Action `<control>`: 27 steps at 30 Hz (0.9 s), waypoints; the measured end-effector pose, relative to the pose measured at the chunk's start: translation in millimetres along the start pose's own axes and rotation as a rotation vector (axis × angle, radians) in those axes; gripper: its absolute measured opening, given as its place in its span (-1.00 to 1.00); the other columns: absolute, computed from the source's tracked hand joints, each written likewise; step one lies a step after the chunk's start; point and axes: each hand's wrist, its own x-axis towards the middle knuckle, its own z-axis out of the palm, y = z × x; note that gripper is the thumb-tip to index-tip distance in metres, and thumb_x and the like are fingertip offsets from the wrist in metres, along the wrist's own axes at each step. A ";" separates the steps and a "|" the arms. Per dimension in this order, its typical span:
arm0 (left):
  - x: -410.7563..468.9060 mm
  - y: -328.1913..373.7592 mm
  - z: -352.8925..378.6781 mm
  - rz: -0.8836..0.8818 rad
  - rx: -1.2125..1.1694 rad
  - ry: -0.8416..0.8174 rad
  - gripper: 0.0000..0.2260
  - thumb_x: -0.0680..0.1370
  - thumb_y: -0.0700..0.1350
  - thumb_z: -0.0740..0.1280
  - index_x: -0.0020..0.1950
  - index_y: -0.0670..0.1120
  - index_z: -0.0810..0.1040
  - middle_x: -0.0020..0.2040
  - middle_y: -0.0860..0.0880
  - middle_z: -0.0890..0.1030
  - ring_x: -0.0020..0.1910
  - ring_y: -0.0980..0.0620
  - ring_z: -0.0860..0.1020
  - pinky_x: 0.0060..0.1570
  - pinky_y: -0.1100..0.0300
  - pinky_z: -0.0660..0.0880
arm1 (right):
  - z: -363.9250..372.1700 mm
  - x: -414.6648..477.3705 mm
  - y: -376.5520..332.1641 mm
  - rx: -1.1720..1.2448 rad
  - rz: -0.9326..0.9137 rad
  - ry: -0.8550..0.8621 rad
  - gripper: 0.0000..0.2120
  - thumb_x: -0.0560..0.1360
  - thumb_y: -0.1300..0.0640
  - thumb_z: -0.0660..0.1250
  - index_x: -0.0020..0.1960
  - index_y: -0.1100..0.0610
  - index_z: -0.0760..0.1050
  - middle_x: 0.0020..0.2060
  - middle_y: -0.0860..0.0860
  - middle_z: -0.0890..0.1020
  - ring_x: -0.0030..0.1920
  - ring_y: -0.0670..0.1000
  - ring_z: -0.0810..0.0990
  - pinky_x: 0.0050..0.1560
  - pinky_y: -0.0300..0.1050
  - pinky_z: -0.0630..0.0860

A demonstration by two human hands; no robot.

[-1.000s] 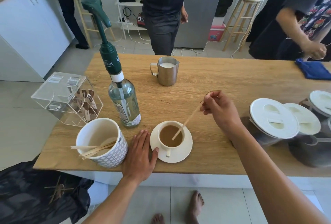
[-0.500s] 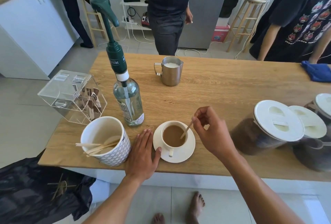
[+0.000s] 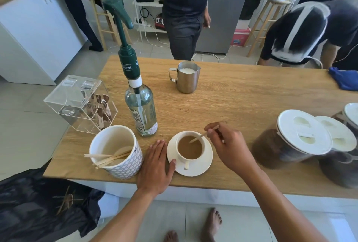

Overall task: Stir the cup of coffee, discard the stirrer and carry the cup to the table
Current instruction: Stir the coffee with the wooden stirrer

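A white cup of milky coffee (image 3: 189, 148) stands on a white saucer (image 3: 203, 166) near the front edge of the wooden counter (image 3: 242, 102). My right hand (image 3: 230, 145) is just right of the cup, pinching a thin wooden stirrer (image 3: 197, 138) whose lower end dips into the coffee. Flat on the counter, my left hand (image 3: 157, 166) rests with fingers together, its thumb touching the saucer's left rim.
A patterned mug (image 3: 118, 150) with several used stirrers sits left of my left hand. A pump bottle (image 3: 140, 110), a clear sachet box (image 3: 81, 104), a steel milk jug (image 3: 187, 79), lidded jars (image 3: 294, 141) and a blue cloth (image 3: 344, 80) share the counter. A black bin bag (image 3: 38, 207) hangs at lower left. People stand behind.
My right hand has come down and toward the cup, lowering the stirrer from a steep slant into the coffee. My left hand has stayed at the saucer.
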 end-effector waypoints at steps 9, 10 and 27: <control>-0.6 0.6 -0.1 -0.003 0.005 0.006 -0.43 0.64 0.17 0.02 0.54 -0.15 0.28 0.54 -0.08 0.31 0.55 0.00 0.16 0.53 0.01 0.09 | 3.0 0.6 -0.1 0.006 0.064 -0.038 -0.88 0.60 0.16 0.27 -0.05 0.04 0.58 -0.22 -0.18 0.63 -0.31 -0.05 0.55 -0.33 -0.17 0.45; -0.8 0.6 -0.5 -0.003 0.008 0.007 -0.43 0.64 0.16 0.03 0.54 -0.15 0.28 0.54 -0.08 0.31 0.55 0.00 0.16 0.53 0.02 0.09 | 4.6 -0.4 -0.8 0.006 0.077 -0.067 -0.87 0.59 0.15 0.28 -0.07 0.01 0.57 -0.25 -0.14 0.64 -0.35 -0.01 0.54 -0.33 -0.11 0.45; -0.5 1.1 -1.6 0.004 0.013 0.011 -0.42 0.64 0.16 0.02 0.52 -0.17 0.30 0.53 -0.09 0.32 0.55 -0.01 0.17 0.55 0.10 -0.02 | 14.2 -6.0 -5.4 -0.007 0.115 -0.021 -0.85 0.60 0.20 0.24 -0.10 0.10 0.56 -0.21 -0.19 0.63 -0.32 -0.19 0.53 -0.37 -0.38 0.34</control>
